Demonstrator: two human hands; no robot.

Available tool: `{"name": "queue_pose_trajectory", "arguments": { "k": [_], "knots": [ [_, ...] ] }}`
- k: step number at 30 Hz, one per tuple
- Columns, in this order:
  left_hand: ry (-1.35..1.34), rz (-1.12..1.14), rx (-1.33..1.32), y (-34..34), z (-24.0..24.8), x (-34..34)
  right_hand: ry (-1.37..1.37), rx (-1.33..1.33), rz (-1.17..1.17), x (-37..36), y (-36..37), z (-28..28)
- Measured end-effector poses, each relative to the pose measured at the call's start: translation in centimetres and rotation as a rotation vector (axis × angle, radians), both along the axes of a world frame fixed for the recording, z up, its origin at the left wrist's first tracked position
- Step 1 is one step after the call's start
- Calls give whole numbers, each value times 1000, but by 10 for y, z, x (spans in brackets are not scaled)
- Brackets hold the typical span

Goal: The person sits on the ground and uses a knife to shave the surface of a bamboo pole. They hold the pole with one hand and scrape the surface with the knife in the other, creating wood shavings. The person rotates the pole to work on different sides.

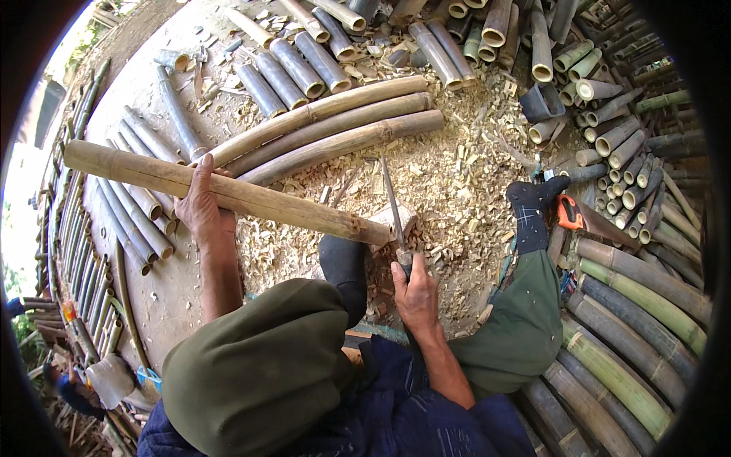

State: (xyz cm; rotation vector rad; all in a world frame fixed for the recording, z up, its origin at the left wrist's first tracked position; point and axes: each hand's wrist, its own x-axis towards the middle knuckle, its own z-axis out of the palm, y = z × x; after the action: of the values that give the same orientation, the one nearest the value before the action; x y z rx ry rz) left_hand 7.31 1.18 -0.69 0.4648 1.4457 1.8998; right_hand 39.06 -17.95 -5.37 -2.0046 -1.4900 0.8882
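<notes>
My left hand [200, 204] is wrapped round a long tan bamboo pole [293, 208], which slants from the upper left down to the middle. The pole's right end lies by a pale wooden block [407, 217] between my feet. In my right hand [418, 295] is the dark handle of a long, narrow knife [392, 196]. Its blade points away from me and passes just beside the pole's end. Whether the edge touches the bamboo, I cannot tell.
Wood chips [457, 175] cover the ground. Beyond the held pole lie several tan bamboo poles [343, 145]. Short dark bamboo pieces [301, 68] lie farther off. At the right are stacked bamboo tubes [617, 137], an orange-handled saw [569, 213] and a dark container [542, 103].
</notes>
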Motion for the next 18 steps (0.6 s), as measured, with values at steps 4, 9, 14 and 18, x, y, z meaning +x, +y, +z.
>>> {"name": "queue_pose_trajectory", "arguments": {
  "k": [4, 9, 14, 18],
  "knots": [
    [2, -32, 29, 4, -1, 5, 40, 388, -34, -4, 8, 3],
    [40, -103, 31, -4, 7, 11, -78, -138, 38, 2, 8, -20],
    [3, -150, 79, 5, 8, 14, 86, 264, -34, 0, 18, 32],
    [20, -169, 58, 3, 17, 21, -97, -159, 16, 6, 11, -40]
  ]
}}
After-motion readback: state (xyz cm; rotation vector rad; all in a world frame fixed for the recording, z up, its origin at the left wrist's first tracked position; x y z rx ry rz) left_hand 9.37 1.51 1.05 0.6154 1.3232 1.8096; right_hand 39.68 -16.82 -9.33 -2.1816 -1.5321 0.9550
